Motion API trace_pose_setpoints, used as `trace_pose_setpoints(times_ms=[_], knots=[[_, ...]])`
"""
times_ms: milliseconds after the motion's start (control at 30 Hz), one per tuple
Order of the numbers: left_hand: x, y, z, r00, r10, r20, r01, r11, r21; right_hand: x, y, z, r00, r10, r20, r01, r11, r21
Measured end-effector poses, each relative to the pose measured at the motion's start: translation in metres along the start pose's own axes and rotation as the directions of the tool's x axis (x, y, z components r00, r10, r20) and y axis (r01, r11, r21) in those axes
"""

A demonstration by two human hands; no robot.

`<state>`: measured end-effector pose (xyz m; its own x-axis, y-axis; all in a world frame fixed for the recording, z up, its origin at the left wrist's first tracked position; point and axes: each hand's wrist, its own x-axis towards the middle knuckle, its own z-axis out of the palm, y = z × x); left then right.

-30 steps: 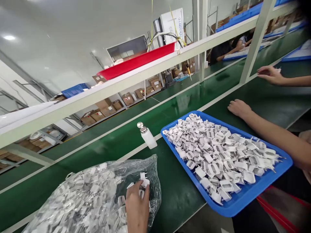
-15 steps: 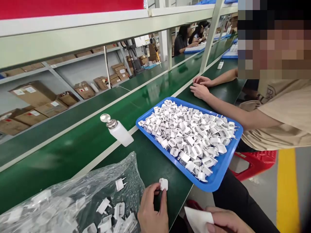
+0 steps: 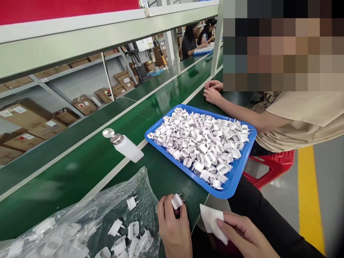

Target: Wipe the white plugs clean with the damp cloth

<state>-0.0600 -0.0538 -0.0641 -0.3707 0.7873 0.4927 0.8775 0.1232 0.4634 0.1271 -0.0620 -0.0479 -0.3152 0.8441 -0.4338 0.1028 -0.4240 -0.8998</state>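
Observation:
My left hand [image 3: 173, 225] holds a small white plug piece [image 3: 176, 201] between thumb and fingers, just above the green bench near its front edge. My right hand [image 3: 243, 234] grips a white wipe [image 3: 211, 220] to the right of it, off the bench edge over my lap. A clear plastic bag [image 3: 88, 222] full of the same white plug pieces lies left of my left hand. A blue tray [image 3: 233, 182] heaped with several plug pieces sits further back on the right.
A white dispenser bottle [image 3: 125, 145] with a metal cap stands on the bench's white stripe. A co-worker in a beige shirt sits at the right, hands [image 3: 212, 94] resting on the bench beyond the tray. A red stool [image 3: 271, 165] stands below. Cardboard boxes [image 3: 24, 120] fill the shelves behind.
My left hand drew a plug piece out of the bag and brought it toward me. My right hand with the wipe came into view. The view swung down and right.

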Motion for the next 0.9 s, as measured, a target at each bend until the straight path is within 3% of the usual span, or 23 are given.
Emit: trace_pose_setpoints(times_ms=[100, 200, 333, 467, 567, 667, 733, 900], knots=[[0.004, 0.009, -0.005, 0.999, -0.042, 0.004, 0.042, 0.999, 0.015, 0.004, 0.002, 0.003, 0.999, -0.026, 0.023, 0.027, 1.0, -0.004], [0.007, 0.003, -0.01, 0.987, -0.095, 0.127, 0.1, 0.994, -0.034, 0.007, -0.003, 0.005, 0.992, -0.123, 0.011, 0.124, 0.988, -0.096], [0.009, -0.013, -0.019, 0.911, -0.21, 0.354, 0.265, 0.957, -0.114, 0.009, -0.017, 0.006, 0.955, -0.296, 0.02, 0.293, 0.931, -0.218], [0.009, -0.022, -0.027, 0.864, -0.259, 0.432, 0.351, 0.925, -0.148, 0.019, -0.025, 0.017, 0.906, -0.41, 0.108, 0.42, 0.835, -0.356], [0.009, -0.025, -0.025, 0.894, -0.144, 0.424, 0.236, 0.956, -0.172, 0.036, -0.026, 0.03, 0.852, -0.481, 0.204, 0.514, 0.698, -0.498], [0.008, -0.025, -0.019, 0.964, 0.001, 0.266, 0.036, 0.99, -0.134, 0.053, -0.031, 0.037, 0.78, -0.51, 0.361, 0.62, 0.56, -0.549], [0.008, -0.022, -0.016, 0.979, 0.073, 0.188, -0.057, 0.994, -0.09, 0.061, -0.037, 0.036, 0.745, -0.518, 0.42, 0.665, 0.536, -0.52], [0.012, -0.018, -0.016, 0.976, 0.174, 0.133, -0.173, 0.985, -0.021, 0.076, -0.049, 0.032, 0.71, -0.538, 0.454, 0.704, 0.537, -0.465]])
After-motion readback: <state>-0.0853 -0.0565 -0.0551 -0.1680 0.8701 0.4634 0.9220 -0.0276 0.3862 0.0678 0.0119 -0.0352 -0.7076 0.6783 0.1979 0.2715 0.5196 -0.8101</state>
